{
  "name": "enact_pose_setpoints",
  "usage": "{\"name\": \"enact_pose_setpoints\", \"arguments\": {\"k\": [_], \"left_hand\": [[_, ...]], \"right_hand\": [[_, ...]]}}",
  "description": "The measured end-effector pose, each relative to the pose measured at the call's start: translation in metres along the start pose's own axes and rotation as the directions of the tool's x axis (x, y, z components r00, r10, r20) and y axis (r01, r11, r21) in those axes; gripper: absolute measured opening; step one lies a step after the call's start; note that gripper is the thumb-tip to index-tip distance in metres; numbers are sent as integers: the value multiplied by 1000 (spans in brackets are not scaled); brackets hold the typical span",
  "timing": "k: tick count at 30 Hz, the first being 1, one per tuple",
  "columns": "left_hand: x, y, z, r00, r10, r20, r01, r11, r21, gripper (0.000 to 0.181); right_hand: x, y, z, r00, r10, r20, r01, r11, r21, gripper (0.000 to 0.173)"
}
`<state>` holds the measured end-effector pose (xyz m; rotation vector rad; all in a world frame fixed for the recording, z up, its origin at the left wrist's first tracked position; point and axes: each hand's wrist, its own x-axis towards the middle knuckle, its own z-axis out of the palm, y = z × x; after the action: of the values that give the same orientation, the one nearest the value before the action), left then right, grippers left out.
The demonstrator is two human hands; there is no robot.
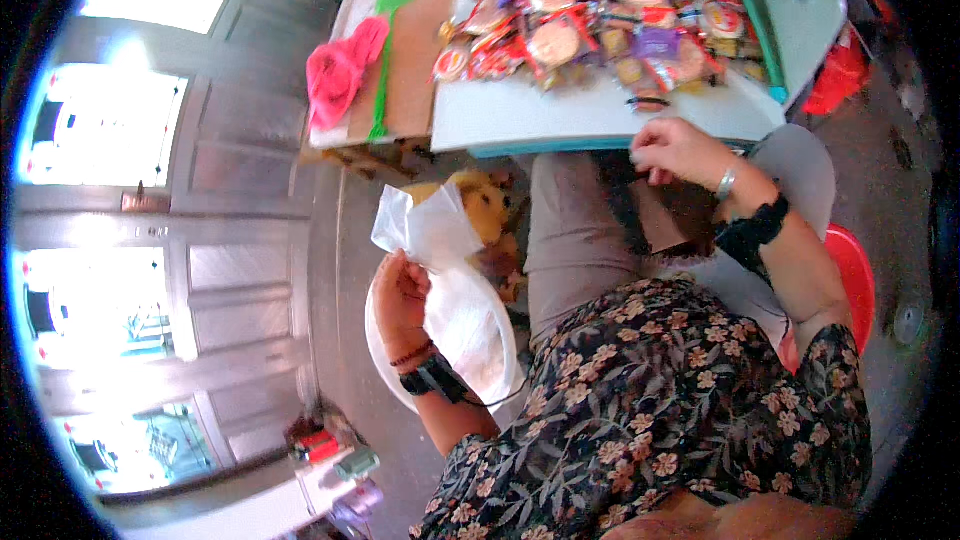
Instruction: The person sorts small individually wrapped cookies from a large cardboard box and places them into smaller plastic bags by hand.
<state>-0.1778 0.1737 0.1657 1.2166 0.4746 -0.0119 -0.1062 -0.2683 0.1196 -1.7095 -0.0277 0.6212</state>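
Observation:
Over a white tub [373, 345] to my left, my left hand [401, 289] pinches a clear plastic bag [442, 229] by its near end. The bag looks empty and spreads away from the fingers. My right hand [679, 154] hovers above my lap, close to the front edge of a white tabletop [525, 116]. Its fingers are curled; whether something small is between them cannot be made out. On the table lies a heap of individually wrapped snacks [555, 41], with round biscuits in clear, red-edged wrappers and some purple packets. One small packet [647, 101] sits apart, nearest my right hand.
Left of the heap, a cardboard box [416, 37] carries green tape and a pink cloth [345, 71]. A green strip [757, 30] bounds the heap's right side. A yellow object [484, 202] lies under the table. Behind my right arm is a red tub [851, 292].

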Motion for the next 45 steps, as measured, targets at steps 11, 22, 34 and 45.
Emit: {"name": "enact_pose_setpoints", "arguments": {"k": [11,22,34,45], "left_hand": [[16,-101,161,801,-495,338,525,851,2,13],[-9,-105,199,817,-249,520,47,928,370,21],[1,-117,231,659,-373,654,57,891,450,24],[2,-119,230,631,-425,649,270,905,329,25]], "right_hand": [[-19,-8,12,963,-141,230,135,990,39,20],[-26,-10,6,995,48,85,-60,988,142,25],[-20,-10,13,998,52,-20,-49,990,133,29],[-9,4,18,1000,-6,-22,10,984,181,27]]}}
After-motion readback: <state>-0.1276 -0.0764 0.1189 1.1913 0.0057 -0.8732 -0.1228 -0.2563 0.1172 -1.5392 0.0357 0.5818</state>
